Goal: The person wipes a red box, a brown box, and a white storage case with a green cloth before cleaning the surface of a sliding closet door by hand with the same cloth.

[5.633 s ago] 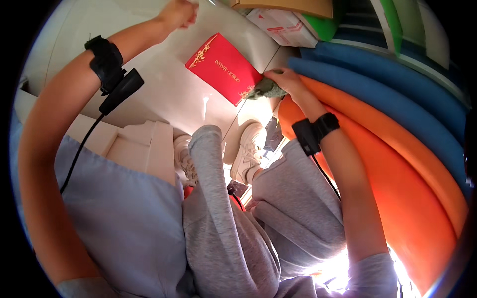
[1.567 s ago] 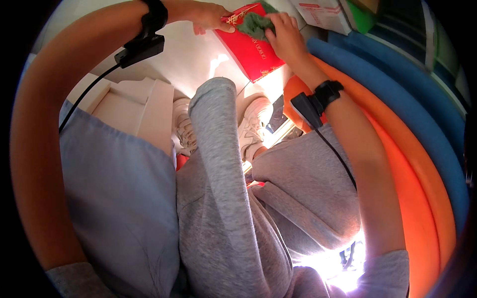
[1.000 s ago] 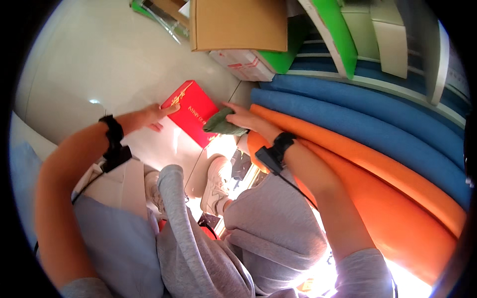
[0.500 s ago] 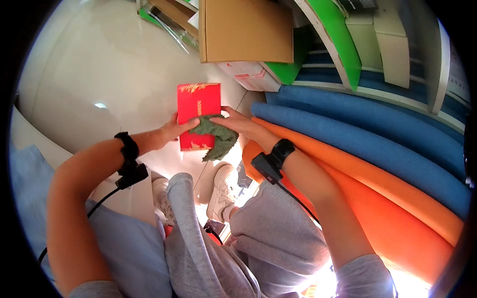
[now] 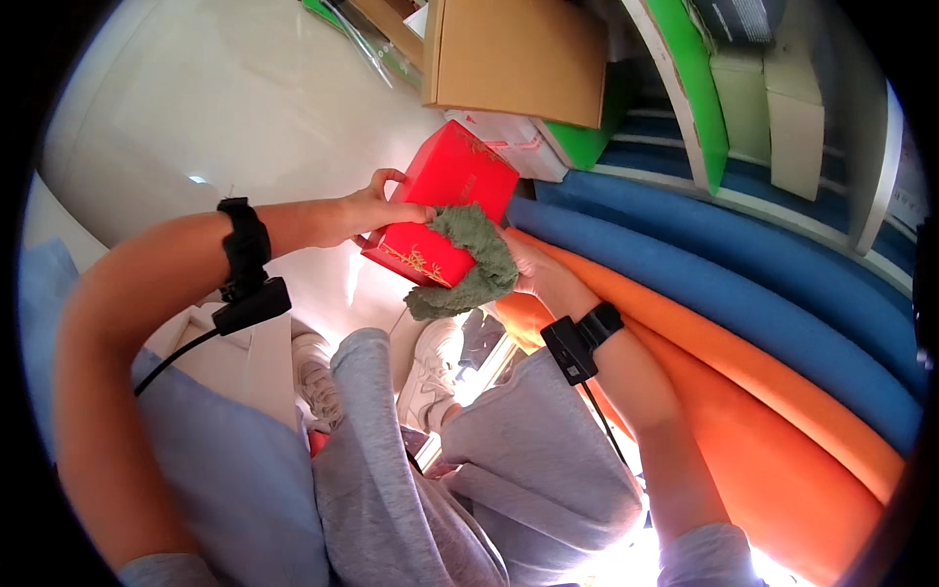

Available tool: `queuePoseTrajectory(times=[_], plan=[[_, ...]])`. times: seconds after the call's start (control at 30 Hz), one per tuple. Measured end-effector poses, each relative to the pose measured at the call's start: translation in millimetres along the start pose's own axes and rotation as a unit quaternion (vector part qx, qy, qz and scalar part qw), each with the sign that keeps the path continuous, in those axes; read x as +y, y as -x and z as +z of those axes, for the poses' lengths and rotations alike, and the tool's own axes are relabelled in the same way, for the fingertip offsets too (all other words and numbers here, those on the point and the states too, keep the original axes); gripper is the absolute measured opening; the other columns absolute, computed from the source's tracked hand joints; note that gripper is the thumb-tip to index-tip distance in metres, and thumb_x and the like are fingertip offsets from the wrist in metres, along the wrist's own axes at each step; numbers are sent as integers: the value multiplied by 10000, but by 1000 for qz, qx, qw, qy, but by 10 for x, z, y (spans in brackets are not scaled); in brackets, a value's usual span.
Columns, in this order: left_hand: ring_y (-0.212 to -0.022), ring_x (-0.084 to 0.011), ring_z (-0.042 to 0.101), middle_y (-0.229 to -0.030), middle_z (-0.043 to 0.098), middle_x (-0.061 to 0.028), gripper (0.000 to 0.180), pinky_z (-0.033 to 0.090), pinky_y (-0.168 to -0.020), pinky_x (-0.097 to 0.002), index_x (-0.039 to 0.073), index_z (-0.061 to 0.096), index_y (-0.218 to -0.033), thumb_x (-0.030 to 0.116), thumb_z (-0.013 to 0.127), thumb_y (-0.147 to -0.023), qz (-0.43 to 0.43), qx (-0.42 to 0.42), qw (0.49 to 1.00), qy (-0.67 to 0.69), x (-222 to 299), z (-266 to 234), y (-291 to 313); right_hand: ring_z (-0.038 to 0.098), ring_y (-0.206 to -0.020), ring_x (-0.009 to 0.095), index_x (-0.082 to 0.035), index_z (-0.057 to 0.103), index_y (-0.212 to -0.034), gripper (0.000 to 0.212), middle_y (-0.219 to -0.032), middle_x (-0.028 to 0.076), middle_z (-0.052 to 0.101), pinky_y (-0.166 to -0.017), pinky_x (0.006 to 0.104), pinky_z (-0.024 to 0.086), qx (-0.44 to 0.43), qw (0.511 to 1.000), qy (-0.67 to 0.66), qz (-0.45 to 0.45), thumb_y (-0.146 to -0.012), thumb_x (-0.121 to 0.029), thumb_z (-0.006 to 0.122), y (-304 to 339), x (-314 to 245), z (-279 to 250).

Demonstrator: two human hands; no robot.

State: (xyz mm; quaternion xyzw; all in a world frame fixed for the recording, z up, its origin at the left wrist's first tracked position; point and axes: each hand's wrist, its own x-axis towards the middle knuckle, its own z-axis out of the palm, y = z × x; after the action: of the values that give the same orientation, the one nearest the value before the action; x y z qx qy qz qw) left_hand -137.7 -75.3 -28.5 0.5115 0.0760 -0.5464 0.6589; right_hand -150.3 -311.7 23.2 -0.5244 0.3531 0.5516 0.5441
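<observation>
A red box (image 5: 445, 176) with gold branch patterns is held up in front of me, tilted so that its top and a side show. My left hand (image 5: 377, 213) grips its left side, the thumb lying on the top face and fingers around the edge. A dark green cloth (image 5: 479, 256) drapes over the box's lower right part and hangs below it. My right hand (image 5: 531, 266) is at the box's right side, closed around the cloth and the box edge; its fingers are partly hidden behind them.
Beyond the box are a brown cardboard box (image 5: 518, 59) and a white carton (image 5: 504, 139). Blue rolls (image 5: 704, 284) and orange rolls (image 5: 724, 401) lie along the right, below green-edged shelves (image 5: 699, 108). My shoes (image 5: 430, 367) stand on the floor below.
The red box has turned and tilted clockwise, so a side now shows. Both hands have shifted with it, and the cloth has moved right along with the right hand.
</observation>
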Motion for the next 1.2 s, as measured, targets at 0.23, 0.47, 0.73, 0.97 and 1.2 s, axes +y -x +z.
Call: queuePoseTrajectory(times=[0.23,0.47,0.73,0.97,1.2], plan=[[-1178,-335,347,-1307,279,-224,1021,363,-893,-482,97,188,-1337,634,632,-591,-26,-223,951,-211,670,-314,108,525,-992,158,-61,425,-1196,465,-1133,83,517,-825,318,467,-34,996,-44,-73,-864,-386,451,440,-74,-108],[-1047,-253,493,-1239,419,-140,723,374,-900,-403,79,337,-1278,502,576,-742,203,-71,976,-38,1120,-381,112,508,-1010,172,-65,441,-1183,389,-1108,70,527,-873,319,423,31,992,-82,-89,-870,-296,466,862,155,-271],[-846,-169,596,-1017,573,-70,507,492,-732,-265,60,472,-1142,312,642,-737,203,-52,976,66,1140,-382,70,559,-795,171,-81,553,-967,256,-914,43,573,-715,334,486,188,955,-174,-153,-720,-62,614,1499,-206,413],[-990,-259,539,-1179,486,-112,542,429,-860,-351,51,384,-1230,243,604,-774,76,-177,980,-45,1155,-1152,432,581,-840,198,-27,495,-1069,338,-977,104,581,-727,318,491,146,961,74,-225,-819,-248,551,1682,53,52],[-910,-247,571,-1031,581,-121,392,456,-826,-371,20,466,-1148,127,579,-788,-9,-227,974,19,1190,-1509,432,549,-955,183,-27,457,-1122,372,-1055,83,555,-801,313,466,191,930,233,-211,-824,-234,539,1659,11,-15]])
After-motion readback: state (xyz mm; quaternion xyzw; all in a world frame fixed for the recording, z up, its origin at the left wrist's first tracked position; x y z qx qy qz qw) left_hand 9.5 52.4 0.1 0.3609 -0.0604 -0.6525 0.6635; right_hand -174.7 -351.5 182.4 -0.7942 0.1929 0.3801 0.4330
